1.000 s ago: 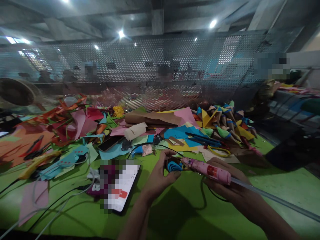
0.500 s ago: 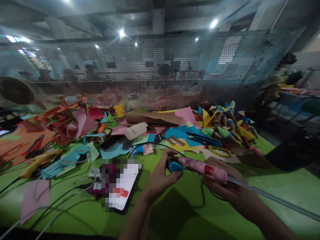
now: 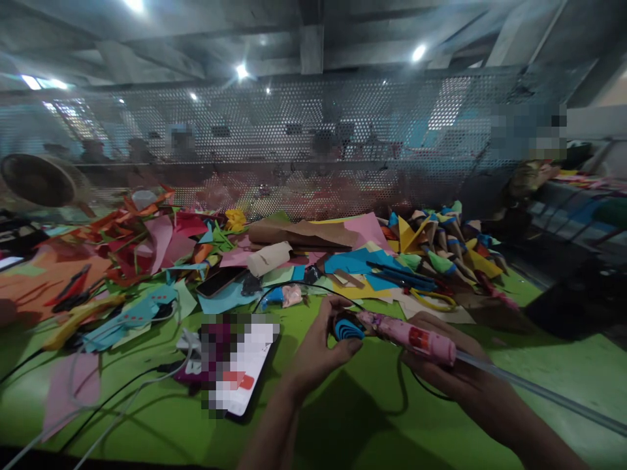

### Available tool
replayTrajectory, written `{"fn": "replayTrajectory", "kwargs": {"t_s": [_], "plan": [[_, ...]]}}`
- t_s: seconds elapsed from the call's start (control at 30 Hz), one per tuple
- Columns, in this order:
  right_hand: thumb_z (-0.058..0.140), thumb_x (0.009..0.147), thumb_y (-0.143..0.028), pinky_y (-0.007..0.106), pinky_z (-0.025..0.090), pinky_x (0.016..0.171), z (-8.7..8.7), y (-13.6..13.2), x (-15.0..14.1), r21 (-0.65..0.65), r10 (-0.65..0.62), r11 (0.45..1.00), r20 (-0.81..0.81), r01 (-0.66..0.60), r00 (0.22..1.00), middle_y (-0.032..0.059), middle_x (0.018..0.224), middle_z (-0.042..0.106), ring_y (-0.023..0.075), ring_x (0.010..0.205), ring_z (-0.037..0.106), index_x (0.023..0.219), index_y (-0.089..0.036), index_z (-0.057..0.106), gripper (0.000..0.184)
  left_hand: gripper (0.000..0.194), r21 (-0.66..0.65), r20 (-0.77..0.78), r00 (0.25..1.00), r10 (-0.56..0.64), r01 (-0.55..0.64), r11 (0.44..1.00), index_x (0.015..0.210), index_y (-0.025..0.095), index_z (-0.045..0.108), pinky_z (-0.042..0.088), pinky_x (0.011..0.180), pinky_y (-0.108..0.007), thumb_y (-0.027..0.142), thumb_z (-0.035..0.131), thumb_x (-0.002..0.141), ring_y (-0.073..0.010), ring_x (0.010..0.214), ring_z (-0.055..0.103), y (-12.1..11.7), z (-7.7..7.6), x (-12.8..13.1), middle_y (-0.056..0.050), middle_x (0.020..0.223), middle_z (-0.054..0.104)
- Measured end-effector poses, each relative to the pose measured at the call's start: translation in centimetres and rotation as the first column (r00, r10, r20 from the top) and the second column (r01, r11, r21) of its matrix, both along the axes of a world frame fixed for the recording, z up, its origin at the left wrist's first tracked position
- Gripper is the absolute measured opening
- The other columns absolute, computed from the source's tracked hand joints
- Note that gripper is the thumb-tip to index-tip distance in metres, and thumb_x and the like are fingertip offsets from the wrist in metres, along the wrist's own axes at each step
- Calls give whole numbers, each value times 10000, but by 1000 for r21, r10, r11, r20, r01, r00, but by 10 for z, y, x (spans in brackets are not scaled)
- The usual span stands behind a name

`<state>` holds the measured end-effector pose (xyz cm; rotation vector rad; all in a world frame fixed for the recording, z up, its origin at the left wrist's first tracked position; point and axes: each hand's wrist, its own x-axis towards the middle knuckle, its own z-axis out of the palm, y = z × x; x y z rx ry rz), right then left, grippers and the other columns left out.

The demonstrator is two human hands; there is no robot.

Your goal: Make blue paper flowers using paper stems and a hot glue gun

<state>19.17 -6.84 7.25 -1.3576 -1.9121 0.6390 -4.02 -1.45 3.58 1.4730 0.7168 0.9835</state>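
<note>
Above the near part of the green bench [image 3: 553, 356], the left hand's [image 3: 318, 356] grip was holding a striped blue piece [image 3: 349, 330]. The right hand's [image 3: 450, 362] grip was wrapped round a pink glue gun [image 3: 409, 331], its tip beside the piece; contact couldn't be told. A translucent stick [image 3: 529, 383] ran from its rear rightward. Coloured paper [image 3: 164, 241] crowded the far edge.

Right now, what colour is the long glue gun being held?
The long glue gun is pink with a red patch; head view shows it.
</note>
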Motion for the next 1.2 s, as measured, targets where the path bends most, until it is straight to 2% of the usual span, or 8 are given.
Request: {"fn": "replayTrajectory", "kwargs": {"t_s": [0.17, 0.37, 0.6, 0.77, 0.9, 1.03, 1.2], "plan": [[582, 917, -454, 297, 493, 653, 3, -2, 5, 2, 4, 1000, 5, -4, 1000, 21, 828, 621, 199, 739, 595, 875, -241, 610, 219, 546, 4, -21, 1000, 9, -9, 1000, 1244, 224, 439, 417, 928, -350, 469, 652, 806, -249, 1081, 549, 0, 0, -1, -67, 1137, 577], [598, 909, -446, 282, 487, 622, 5, -5, 6, -19, -6, 1000, 29, 6, 1000, 19, 819, 615, 184, 711, 580, 837, -234, 597, 224, 510, 21, -15, 1000, 24, -23, 1000, 1248, 229, 436, 419, 923, -343, 418, 642, 822, -233, 1063, 550, 0, -1, -1, -60, 1174, 549], [581, 909, -486, 290, 489, 605, 7, -3, 2, 22, -9, 1000, 36, 9, 999, 21, 799, 620, 188, 683, 570, 830, -242, 603, 258, 522, 21, -26, 999, 20, -20, 1000, 1241, 223, 435, 417, 938, -356, 452, 642, 820, -262, 1124, 535, -1, 1, -2, -73, 1167, 562], [589, 900, -468, 295, 488, 607, 9, -4, 5, -21, -21, 1000, 36, 22, 999, 19, 810, 622, 197, 693, 584, 855, -245, 612, 229, 525, 19, -13, 1000, 21, -20, 1000, 1238, 232, 440, 417, 942, -356, 443, 661, 811, -258, 1126, 540, 0, 0, -1, -70, 1187, 564], [582, 909, -455, 283, 469, 600, 8, -5, 6, -25, -8, 1000, 30, 9, 1000, 12, 779, 588, 182, 678, 558, 800, -233, 567, 248, 517, 22, -17, 999, 39, -39, 999, 1243, 222, 442, 423, 932, -353, 403, 653, 807, -247, 1085, 554, 1, -1, 0, -66, 1154, 567], [575, 920, -455, 273, 450, 592, 8, -6, 5, -29, -1, 1000, 38, 2, 999, 2, 760, 554, 170, 668, 539, 800, -229, 544, 258, 523, 16, -11, 999, 47, -47, 999, 1234, 215, 441, 427, 926, -351, 421, 651, 802, -245, 1075, 557, 0, 0, 0, -70, 1150, 573], [607, 895, -469, 276, 469, 598, 9, -7, 5, -37, -22, 999, -15, 21, 1000, 11, 761, 581, 176, 669, 552, 786, -230, 575, 265, 531, 9, -7, 999, 52, -52, 999, 1232, 216, 435, 423, 921, -354, 454, 649, 808, -244, 1057, 557, 2, -2, 0, -73, 1127, 588]]}}
